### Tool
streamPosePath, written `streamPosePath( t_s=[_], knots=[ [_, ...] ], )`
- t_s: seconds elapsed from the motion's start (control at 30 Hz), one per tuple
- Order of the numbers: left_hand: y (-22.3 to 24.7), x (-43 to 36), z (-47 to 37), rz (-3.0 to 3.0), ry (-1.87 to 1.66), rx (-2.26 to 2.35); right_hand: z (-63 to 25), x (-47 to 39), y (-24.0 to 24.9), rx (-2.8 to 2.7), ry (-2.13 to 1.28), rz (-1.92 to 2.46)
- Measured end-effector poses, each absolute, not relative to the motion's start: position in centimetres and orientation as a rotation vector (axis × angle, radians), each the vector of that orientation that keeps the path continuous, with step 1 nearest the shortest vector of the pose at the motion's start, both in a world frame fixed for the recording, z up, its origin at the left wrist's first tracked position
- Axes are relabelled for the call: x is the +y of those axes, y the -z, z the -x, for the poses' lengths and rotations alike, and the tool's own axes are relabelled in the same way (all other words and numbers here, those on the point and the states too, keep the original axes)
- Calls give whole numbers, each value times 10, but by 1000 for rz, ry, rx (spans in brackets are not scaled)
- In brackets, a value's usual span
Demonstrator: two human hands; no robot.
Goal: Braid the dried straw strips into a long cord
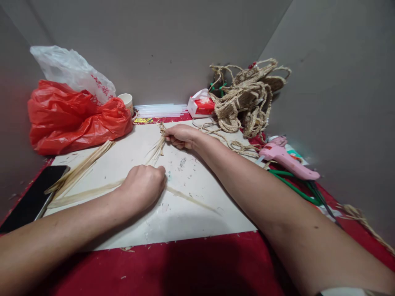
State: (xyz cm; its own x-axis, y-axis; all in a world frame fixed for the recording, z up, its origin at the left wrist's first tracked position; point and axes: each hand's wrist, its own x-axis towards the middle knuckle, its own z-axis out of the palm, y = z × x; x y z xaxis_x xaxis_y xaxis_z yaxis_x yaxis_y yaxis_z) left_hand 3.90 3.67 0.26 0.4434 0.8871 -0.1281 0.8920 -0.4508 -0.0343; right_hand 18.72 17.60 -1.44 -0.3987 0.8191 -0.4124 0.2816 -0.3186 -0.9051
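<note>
over the white board (185,224), a fibre bundle (161,139) is pinched in the right hand (181,136); the left hand (143,186) is curled above a pale strip (191,198), its grip hidden. strands are seemingly being arranged; a steady pinch is called for.

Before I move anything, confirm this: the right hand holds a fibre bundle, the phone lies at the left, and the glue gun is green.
No: the glue gun is pink, not green, as the head view shows. The right hand does hold a fibre bundle, and the phone lies at the left.
</note>
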Motion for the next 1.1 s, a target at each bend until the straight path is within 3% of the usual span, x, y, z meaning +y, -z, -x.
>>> streamPosePath(
  t_s=[0.3,0.6,0.8,1.1],
  knots=[
    [4,39,-30,-2571,-134,1548,-188,175,14,-1512,-1799,1402],
    [-28,97,-13,-1604,-945,1315,-195,183,19,-1537,-1902,1328],
    [-11,146,-35,-1469,-901,1436,-196,182,16,-1544,-1930,1290],
    [-1,151,-42,-1415,-838,1348,-198,178,11,-1544,-1930,1255]
  ],
)
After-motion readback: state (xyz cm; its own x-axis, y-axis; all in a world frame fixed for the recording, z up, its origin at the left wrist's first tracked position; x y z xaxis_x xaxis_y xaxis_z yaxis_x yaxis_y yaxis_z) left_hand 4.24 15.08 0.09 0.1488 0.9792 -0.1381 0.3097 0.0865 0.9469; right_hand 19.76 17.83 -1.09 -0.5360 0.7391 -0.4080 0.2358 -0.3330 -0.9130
